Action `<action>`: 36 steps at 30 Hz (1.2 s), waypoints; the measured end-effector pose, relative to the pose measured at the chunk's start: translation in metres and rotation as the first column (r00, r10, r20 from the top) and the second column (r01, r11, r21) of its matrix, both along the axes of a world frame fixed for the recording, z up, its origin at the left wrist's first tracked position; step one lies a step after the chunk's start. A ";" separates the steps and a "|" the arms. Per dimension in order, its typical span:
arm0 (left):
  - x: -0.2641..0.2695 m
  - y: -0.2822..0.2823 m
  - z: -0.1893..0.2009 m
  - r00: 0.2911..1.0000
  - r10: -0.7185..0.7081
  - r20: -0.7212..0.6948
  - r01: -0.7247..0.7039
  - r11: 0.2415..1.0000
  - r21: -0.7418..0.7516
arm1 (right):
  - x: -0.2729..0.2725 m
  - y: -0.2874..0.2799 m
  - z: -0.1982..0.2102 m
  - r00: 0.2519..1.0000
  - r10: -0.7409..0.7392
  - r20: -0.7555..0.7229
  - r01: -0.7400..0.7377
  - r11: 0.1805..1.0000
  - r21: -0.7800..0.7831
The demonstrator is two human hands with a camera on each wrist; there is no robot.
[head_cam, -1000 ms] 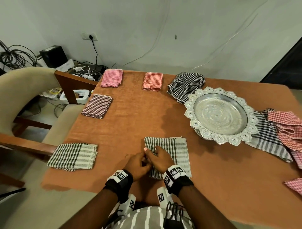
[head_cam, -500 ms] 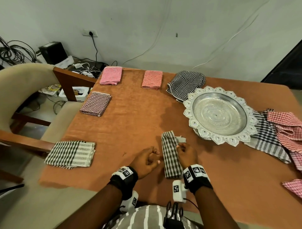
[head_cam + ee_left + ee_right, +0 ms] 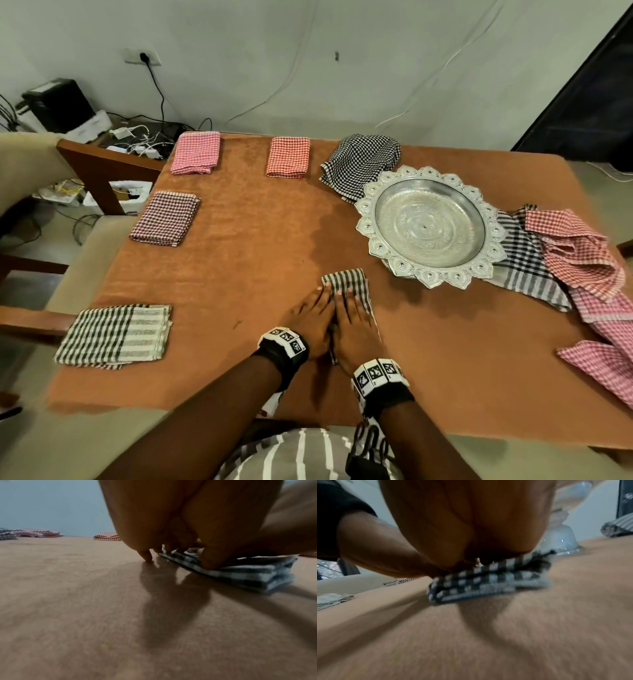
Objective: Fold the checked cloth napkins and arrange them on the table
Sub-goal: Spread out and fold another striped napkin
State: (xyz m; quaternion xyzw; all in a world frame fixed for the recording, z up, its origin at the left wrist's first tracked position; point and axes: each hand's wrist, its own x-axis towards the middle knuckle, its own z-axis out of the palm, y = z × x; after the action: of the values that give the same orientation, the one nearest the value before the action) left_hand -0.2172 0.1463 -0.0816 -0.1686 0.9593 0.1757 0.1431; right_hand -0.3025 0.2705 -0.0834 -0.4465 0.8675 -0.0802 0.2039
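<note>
both hands, left and right, lay flat with straight fingers, pressing the folded napkin onto the near table. lifting off unevenly might let its layers spring apart; beyond, the tray sat close.

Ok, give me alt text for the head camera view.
Both hands, left hand and right hand, press flat on a narrow folded black-checked napkin on an orange table. Folded napkins line its left and far edges; a silver tray and unfolded cloths lie right.
</note>
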 end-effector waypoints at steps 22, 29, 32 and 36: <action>-0.030 -0.006 0.006 0.861 0.506 -0.050 -0.467 0.826 0.315 | 0.012 0.075 0.024 0.986 -0.114 0.119 0.132 0.980 -0.152; -0.015 0.014 0.052 0.733 0.677 0.064 -0.279 0.213 0.936 | -0.006 0.064 0.049 0.551 -0.386 0.740 0.779 0.556 -0.289; 0.001 0.014 0.066 0.719 0.671 0.179 -0.264 0.026 0.964 | -0.016 0.055 0.062 0.227 -0.194 0.954 0.814 0.576 -0.077; 0.018 0.007 0.066 0.703 0.676 0.222 -0.245 -0.063 0.967 | -0.008 0.047 0.074 -0.096 -0.056 0.994 0.760 0.640 0.110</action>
State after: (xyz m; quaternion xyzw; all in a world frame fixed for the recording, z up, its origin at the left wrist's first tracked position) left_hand -0.1988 0.1534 -0.0152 -0.3236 0.4894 0.8096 -0.0191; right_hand -0.3106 0.3177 -0.0095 0.0101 0.5268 -0.6433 0.5555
